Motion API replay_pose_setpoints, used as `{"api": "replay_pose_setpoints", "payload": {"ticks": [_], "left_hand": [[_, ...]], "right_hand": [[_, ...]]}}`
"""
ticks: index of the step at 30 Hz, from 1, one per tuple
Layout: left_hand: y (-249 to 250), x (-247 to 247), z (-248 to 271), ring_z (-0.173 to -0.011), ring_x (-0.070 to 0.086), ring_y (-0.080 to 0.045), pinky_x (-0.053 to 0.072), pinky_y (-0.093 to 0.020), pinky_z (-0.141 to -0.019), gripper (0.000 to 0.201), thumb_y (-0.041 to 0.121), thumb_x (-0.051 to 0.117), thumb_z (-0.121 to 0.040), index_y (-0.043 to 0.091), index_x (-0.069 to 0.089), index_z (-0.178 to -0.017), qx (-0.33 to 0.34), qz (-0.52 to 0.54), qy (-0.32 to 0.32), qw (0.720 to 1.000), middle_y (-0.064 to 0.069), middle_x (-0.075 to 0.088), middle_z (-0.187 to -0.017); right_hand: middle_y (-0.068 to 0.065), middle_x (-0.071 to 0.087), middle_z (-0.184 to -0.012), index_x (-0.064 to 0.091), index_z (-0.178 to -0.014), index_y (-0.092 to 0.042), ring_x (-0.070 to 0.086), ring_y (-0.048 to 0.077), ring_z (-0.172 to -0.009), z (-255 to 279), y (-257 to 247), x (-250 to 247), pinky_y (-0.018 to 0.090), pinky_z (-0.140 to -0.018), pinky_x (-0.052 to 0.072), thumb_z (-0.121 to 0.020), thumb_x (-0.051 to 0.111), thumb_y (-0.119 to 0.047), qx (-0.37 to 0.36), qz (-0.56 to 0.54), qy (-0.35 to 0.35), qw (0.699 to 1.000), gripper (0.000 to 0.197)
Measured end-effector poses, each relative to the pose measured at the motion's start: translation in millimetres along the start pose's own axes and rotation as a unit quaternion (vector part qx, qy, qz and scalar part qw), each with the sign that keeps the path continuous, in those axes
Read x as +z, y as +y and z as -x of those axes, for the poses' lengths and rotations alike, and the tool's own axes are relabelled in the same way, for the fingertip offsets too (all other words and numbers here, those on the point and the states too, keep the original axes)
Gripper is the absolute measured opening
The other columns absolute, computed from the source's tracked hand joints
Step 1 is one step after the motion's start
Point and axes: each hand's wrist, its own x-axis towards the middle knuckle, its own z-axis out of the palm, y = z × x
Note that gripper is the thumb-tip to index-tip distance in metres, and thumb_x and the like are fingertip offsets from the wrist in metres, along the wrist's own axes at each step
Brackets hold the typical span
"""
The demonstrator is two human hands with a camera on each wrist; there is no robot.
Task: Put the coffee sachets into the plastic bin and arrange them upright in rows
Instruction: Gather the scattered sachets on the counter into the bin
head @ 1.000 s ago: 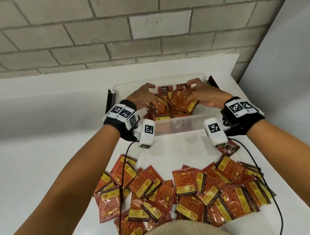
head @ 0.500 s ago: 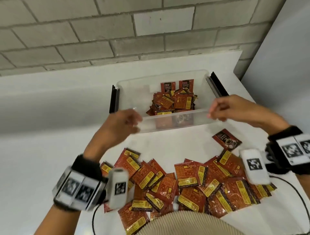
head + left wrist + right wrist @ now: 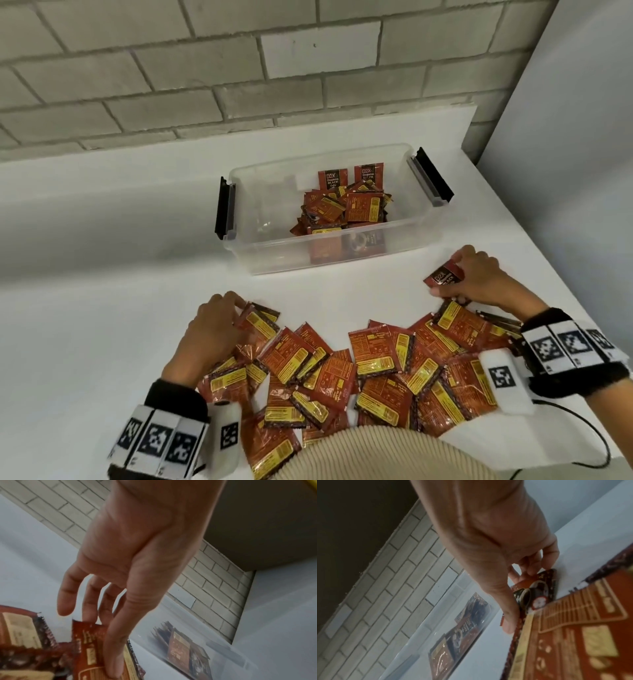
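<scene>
Bin [image 3: 424,224], far tabletop [image 3: 102,308]: jumbled sachets, lower ones blurred through its wall. Near pile [image 3: 342,370], partly cut off. Left hand [image 3: 219,329] fingers pinch one sachet [image 3: 91,642]; right hand [image 3: 479,277] grips another [image 3: 443,275], far fingertips hidden.

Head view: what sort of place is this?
Probably a plain workroom or recording setup, not a kitchen: a bare white table against a painted brick wall, with only a plastic bin and coffee sachets.

Pale brick wall [image 3: 239,68], white table [image 3: 85,308] — plain panel [image 3: 582,137] right.
</scene>
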Motion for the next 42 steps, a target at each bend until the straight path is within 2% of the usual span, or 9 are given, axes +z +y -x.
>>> {"api": "replay_pose_setpoints", "payload": {"ticks": [4,8,12,17,24,31,34,38,42], "left_hand": [[1,-16,0,-0.083,0.052,-0.015,0.036,-0.022,-0.063,0.022,0.025,0.073,-0.083,0.013,0.062,-0.098,0.031,0.036,0.037,0.998,-0.003,0.055,-0.095],[-8,-44,11,-0.087,0.060,-0.014,0.042,-0.028,-0.070,0.013,0.034,0.067,-0.086,0.021,0.066,-0.088,0.020,0.104,-0.018,0.994,0.002,0.064,-0.095],[-25,-49,20,-0.099,0.051,-0.015,0.039,-0.032,-0.083,0.014,0.035,0.074,-0.079,0.030,0.063,-0.085,-0.029,0.063,-0.054,0.996,0.007,0.052,-0.103],[-39,-24,23,-0.078,0.061,-0.020,0.038,-0.021,-0.052,0.018,0.031,0.074,-0.082,0.017,0.064,-0.086,-0.043,0.027,-0.068,0.996,-0.011,0.063,-0.095],[-38,-14,13,-0.079,0.065,-0.025,0.050,-0.031,-0.065,0.015,0.012,0.074,-0.082,0.009,0.061,-0.090,-0.074,0.116,-0.026,0.990,-0.009,0.066,-0.093],[-40,-31,10,-0.085,0.064,-0.032,0.047,-0.036,-0.071,0.012,0.013,0.070,-0.085,0.013,0.060,-0.092,-0.065,0.230,0.008,0.971,-0.016,0.065,-0.096],[-39,-42,13,-0.083,0.061,-0.026,0.046,-0.034,-0.070,0.011,0.007,0.065,-0.087,0.012,0.058,-0.094,-0.061,0.297,0.029,0.952,-0.016,0.062,-0.099],[-39,-57,30,-0.092,0.064,-0.030,0.047,-0.031,-0.071,0.026,0.006,0.070,-0.080,0.013,0.061,-0.104,-0.019,0.336,0.053,0.940,-0.012,0.067,-0.099],[-38,-62,53,-0.086,0.071,-0.021,0.052,-0.031,-0.073,0.084,0.056,0.089,-0.033,0.019,0.069,-0.105,0.009,0.301,-0.036,0.953,-0.004,0.074,-0.094]], "right_hand": [[0.011,0.060,-0.104,0.054,-0.100,-0.013,0.058,0.029,-0.102,5,6,-12,0.035,-0.080,0.048,-0.072,0.076,-0.047,-0.050,-0.070,-0.019,0.996,0.050],[0.003,0.070,-0.087,0.059,-0.091,-0.014,0.068,0.020,-0.082,28,13,-33,0.034,-0.073,0.053,-0.058,0.070,-0.068,-0.099,-0.165,-0.063,0.979,0.064],[0.003,0.068,-0.087,0.055,-0.090,-0.016,0.068,0.015,-0.079,50,12,-29,0.022,-0.063,0.050,-0.068,0.070,-0.052,-0.126,-0.061,-0.161,0.977,0.045],[0.008,0.039,-0.116,0.040,-0.120,-0.013,0.043,0.024,-0.114,51,5,-4,0.037,-0.093,0.044,-0.083,0.068,-0.045,-0.078,0.122,-0.097,0.985,0.056],[0.005,0.062,-0.093,0.040,-0.110,-0.013,0.060,0.014,-0.077,41,2,-8,0.023,-0.058,0.044,-0.086,0.070,-0.024,-0.072,-0.081,-0.083,0.991,0.040],[0.004,0.063,-0.099,0.046,-0.107,-0.016,0.062,0.019,-0.083,47,17,-36,0.034,-0.069,0.049,-0.082,0.072,-0.026,-0.074,-0.200,0.016,0.977,0.037],[0.000,0.068,-0.092,0.050,-0.106,-0.023,0.068,0.020,-0.081,70,30,-53,0.040,-0.075,0.054,-0.062,0.083,-0.047,-0.087,-0.213,-0.028,0.973,0.060],[-0.004,0.069,-0.096,0.051,-0.106,-0.035,0.069,0.013,-0.081,107,55,-38,0.032,-0.072,0.057,-0.051,0.080,-0.060,-0.080,-0.129,-0.124,0.981,0.067],[-0.008,0.055,-0.109,0.039,-0.108,-0.043,0.061,0.013,-0.090,121,77,-7,0.022,-0.072,0.051,-0.042,0.081,-0.067,-0.053,-0.079,-0.148,0.984,0.082]]}}
